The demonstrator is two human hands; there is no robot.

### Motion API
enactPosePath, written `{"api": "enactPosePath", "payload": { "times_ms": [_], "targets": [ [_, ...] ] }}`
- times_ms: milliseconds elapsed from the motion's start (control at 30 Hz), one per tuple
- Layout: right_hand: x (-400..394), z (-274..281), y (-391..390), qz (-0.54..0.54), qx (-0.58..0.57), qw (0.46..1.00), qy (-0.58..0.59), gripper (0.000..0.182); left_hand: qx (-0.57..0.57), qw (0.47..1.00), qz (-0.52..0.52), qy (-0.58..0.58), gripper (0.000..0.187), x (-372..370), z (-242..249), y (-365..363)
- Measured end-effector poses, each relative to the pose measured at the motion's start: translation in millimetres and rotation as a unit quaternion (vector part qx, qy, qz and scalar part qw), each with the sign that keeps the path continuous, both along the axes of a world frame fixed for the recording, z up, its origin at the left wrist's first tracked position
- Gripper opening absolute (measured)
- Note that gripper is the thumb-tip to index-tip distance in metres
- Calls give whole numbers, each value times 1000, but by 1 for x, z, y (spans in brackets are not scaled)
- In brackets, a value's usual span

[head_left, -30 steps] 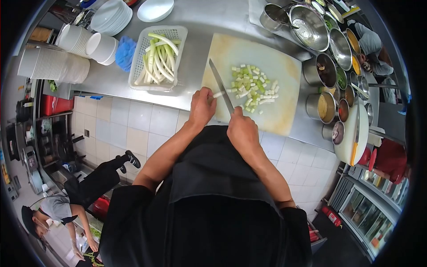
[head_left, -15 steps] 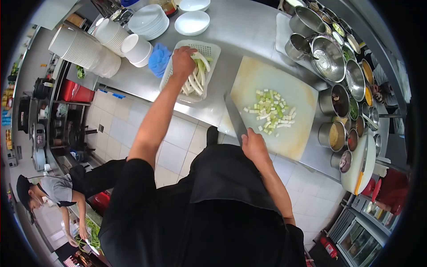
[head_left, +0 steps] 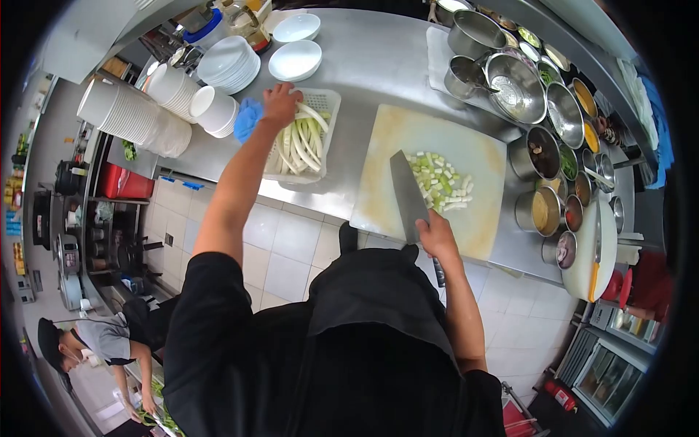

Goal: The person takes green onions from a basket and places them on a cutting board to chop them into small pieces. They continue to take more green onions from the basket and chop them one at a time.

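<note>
My left hand [head_left: 282, 104] is over the upper left part of a white plastic basket [head_left: 331, 116], fingers apart at the ends of long pale stalks, perhaps leeks or large scallions [head_left: 306, 146]. Whether its fingertips touch the stalks or the rim is hard to see. In my right hand [head_left: 437, 237] is a cleaver [head_left: 408, 191], gripped where the blade meets the dark handle. The broad blade lies over the left half of a pale cutting board [head_left: 473, 156], beside a pile of chopped white and green pieces [head_left: 440, 178].
Left of the basket are a blue crumpled cloth or bag [head_left: 248, 120], stacked white containers [head_left: 135, 116] and plates [head_left: 229, 64]. Metal pots and bowls [head_left: 515, 87] line the right side. A round board with a knife [head_left: 590, 251] stands there too. A co-worker [head_left: 116, 339] bends at the lower left.
My left hand has shifted to the basket's upper left, its fingers off the stalk bundle, which lies lower. The cleaver has moved right, nearer the pile, with its broad face showing. The view has shifted slightly.
</note>
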State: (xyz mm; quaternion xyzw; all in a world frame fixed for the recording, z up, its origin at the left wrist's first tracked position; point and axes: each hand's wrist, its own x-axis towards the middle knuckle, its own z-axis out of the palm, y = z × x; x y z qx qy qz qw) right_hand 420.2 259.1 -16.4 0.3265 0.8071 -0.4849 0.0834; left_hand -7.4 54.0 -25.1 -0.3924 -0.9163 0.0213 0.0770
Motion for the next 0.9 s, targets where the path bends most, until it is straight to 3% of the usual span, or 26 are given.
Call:
{"api": "enactPosePath", "payload": {
  "times_ms": [100,167,233,267,300,367,400,433,500,600,700,800,900],
  "targets": [
    [2,2,-2,-11,-12,1000,-11,28,47,997,1,-56,21,-2,27,-17],
    [0,2,1,-7,-17,1000,-18,28,258,963,13,-80,22,14,41,-37],
    [0,1,2,-12,-21,1000,-17,28,318,941,24,-114,19,75,64,-43],
    [0,1,2,-4,-19,1000,-11,29,339,930,-36,-136,21,104,54,-45],
    [-1,4,2,-8,-18,1000,-19,29,355,906,-2,-233,22,147,41,-40],
    [-2,10,0,-8,-28,999,-36,28,342,894,-22,-288,24,222,0,-28],
    [1,2,-2,-7,-27,999,-44,28,297,863,76,-402,22,248,-22,-24],
    [4,-13,-5,1,24,1000,-9,27,288,854,111,-419,18,265,-38,-22],
    [5,-21,-13,31,156,983,91,23,313,876,65,-362,15,274,-62,-24],
    [-3,11,-29,58,184,981,25,20,318,874,87,-359,15,282,-47,-20],
    [-8,45,-47,63,204,975,54,17,320,869,119,-358,15,287,-41,-16],
    [-10,30,-60,47,212,973,72,20,321,870,130,-352,15,293,-41,-15],
    [-14,13,-54,92,219,971,2,19,323,872,129,-344,15,297,-46,-14]
  ]
}}
